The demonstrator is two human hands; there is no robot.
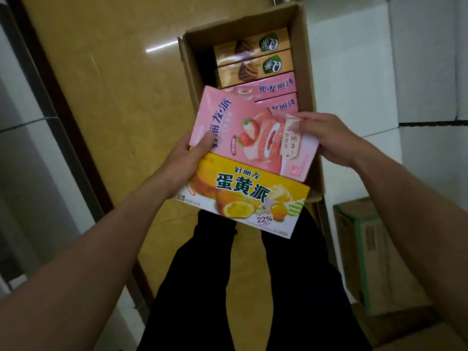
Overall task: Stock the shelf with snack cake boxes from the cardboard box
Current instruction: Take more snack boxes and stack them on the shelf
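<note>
An open cardboard box (305,72) stands on the floor ahead of me. Inside it lie two brown snack cake boxes (253,45) at the far end and two pink ones (276,84) nearer me. A pink strawberry cake box (243,127) sits tilted on top of a yellow egg-yolk cake box (243,196). My left hand (187,160) grips the left ends of both, thumb pressed on the pink one. My right hand (326,138) holds the pink box's right edge.
Yellow-tan floor tiles (114,97) lie to the left, with a dark strip and grey panels beyond. White tiles lie to the right. A closed green-trimmed carton (374,254) stands at the lower right. My dark-trousered legs (253,287) are below the boxes.
</note>
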